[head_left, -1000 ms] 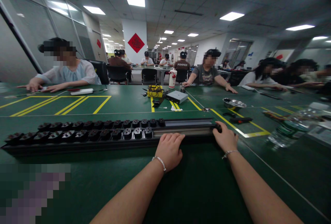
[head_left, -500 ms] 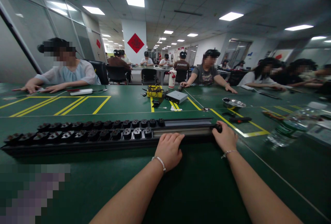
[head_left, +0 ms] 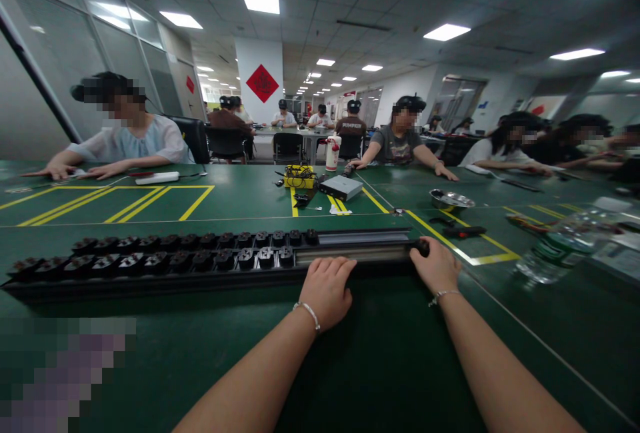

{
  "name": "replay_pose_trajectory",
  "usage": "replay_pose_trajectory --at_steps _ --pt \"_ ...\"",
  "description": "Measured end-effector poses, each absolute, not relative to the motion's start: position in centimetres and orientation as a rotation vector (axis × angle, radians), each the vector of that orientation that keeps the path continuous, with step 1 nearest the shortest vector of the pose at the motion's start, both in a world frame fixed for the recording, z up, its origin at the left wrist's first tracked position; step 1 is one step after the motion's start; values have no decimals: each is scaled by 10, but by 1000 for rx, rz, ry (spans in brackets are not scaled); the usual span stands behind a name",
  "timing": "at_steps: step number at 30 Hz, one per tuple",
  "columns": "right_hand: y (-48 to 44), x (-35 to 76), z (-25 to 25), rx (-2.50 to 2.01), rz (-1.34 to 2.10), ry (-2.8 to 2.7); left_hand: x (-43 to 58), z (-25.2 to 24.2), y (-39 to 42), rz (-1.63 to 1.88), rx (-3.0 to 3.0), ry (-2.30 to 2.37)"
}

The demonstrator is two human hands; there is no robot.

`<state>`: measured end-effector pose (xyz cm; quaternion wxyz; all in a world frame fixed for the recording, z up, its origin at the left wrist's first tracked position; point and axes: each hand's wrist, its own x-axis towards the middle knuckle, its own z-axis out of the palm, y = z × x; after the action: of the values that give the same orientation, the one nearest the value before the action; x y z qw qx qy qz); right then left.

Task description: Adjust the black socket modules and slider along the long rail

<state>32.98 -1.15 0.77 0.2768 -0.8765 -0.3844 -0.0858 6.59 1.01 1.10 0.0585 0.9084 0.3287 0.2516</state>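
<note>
Green surface (head_left: 225, 333) stretches away from the person, marked out farther off with yellow tape. Nearest, the left hand (head_left: 327, 293) lies palm down, its fingers slightly bent over the near wall of a long black rail (head_left: 200, 281); whether it grips or merely rests there I cannot tell. At the right end of that rail, the right hand (head_left: 437, 265) is curled, thumb and fingers closed around a small dark piece (head_left: 423, 246), mostly hidden by the hand. The rail runs crosswise just beyond the hands and carries a row of black plugs (head_left: 202, 260), prongs up, from its left end to a little left of the left hand; rightward its pale channel floor shows. Close behind lies a second rail (head_left: 363, 238), similarly loaded with black plugs on the left, its grey channel showing on the right.

To the right stands a clear bottle (head_left: 560, 246) with a green label. Beyond the rails are a black-and-red tool (head_left: 465, 232) and a shiny metal bowl (head_left: 451, 199), whose contents are too small to make out. Farther off, a yellow box (head_left: 300, 177) holds tangled black cables (head_left: 299, 172), near a flat grey box (head_left: 341, 187). Past them, co-workers sit along the far edge, before a pillar (head_left: 245, 53) bearing a red diamond (head_left: 263, 83).
</note>
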Motion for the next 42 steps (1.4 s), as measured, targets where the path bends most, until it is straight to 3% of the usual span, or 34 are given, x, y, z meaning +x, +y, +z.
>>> replay_pose_trajectory --at_steps 42 --pt "-9 336 6 -2337 -244 -1020 66 8 12 800 2770 978"
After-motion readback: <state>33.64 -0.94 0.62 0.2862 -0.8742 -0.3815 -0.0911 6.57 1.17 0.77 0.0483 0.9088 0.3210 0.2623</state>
